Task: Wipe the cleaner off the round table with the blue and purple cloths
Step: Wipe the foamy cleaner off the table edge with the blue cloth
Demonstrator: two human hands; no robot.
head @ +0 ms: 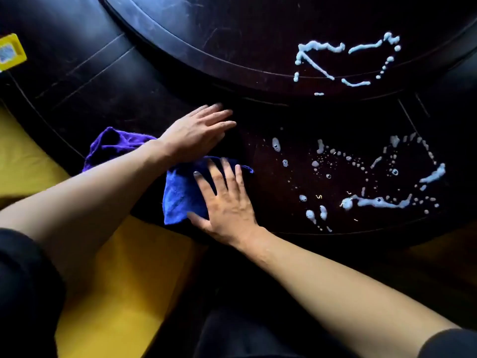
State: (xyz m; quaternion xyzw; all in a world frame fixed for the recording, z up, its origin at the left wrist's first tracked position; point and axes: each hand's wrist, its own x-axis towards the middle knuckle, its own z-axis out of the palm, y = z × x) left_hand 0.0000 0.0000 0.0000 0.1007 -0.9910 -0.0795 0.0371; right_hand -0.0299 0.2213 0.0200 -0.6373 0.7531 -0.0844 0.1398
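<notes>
1. Your dark round table [134, 104] fills the upper frame, with a raised round centre panel [258, 34] set into it.
2. White cleaner foam [333, 55] streaks the centre panel on the right; more foam and droplets [374, 200] scatter across the outer ring below it.
3. A blue cloth [180, 192] lies flat at the near edge, a purple cloth [113, 143] bunched just to its left.
4. A yellow card [10, 51] rests at the far left.
</notes>
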